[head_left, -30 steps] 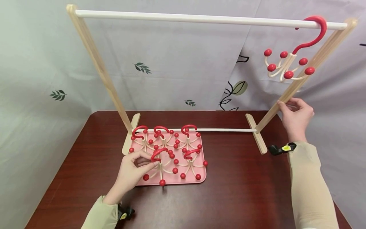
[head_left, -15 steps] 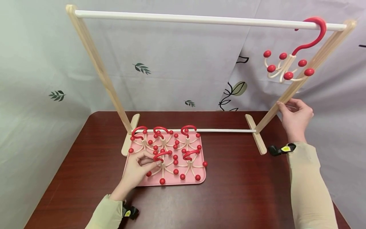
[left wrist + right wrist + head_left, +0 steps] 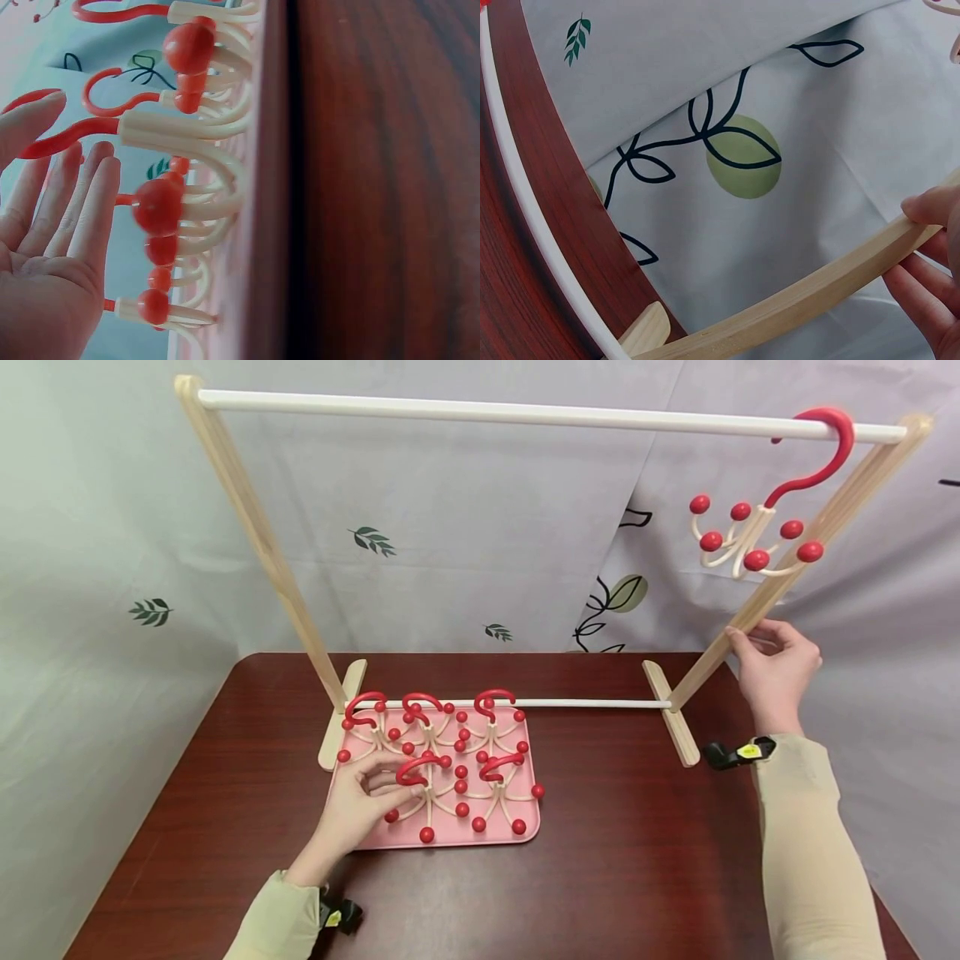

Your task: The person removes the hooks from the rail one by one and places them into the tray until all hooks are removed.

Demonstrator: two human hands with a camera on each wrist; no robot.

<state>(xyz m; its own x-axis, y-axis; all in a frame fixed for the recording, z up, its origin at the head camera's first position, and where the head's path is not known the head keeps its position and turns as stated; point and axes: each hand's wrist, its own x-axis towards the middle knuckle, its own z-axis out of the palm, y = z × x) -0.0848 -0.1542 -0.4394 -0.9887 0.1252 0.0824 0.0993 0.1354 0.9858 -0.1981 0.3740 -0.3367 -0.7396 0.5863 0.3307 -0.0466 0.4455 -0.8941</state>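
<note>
My left hand (image 3: 360,806) is over the pink tray (image 3: 525,831), around the red hook (image 3: 411,768) of a cream hanger with red ball tips. In the left wrist view its fingers (image 3: 94,210) are nearly straight and spread from the thumb, with the red hook (image 3: 71,137) passing between them. That hanger stands upright on its curved arms (image 3: 217,161). My right hand (image 3: 780,668) pinches the right wooden post (image 3: 723,643) of a rack, thumb on one side and fingers on the other. A similar hanger (image 3: 750,535) hangs by its red hook from the white top rail (image 3: 525,414).
Several more ball-tipped hangers (image 3: 495,739) stand close together on the tray. The rack's left post (image 3: 262,539) and white lower rail (image 3: 592,702) rise behind the tray. Wooden feet (image 3: 678,727) support the rack on the dark red table (image 3: 600,860). A patterned cloth hangs behind.
The hanger at my left hand has come down onto the tray and its hook has turned slightly left. My left hand has shifted a little right; my right hand keeps its hold on the post.
</note>
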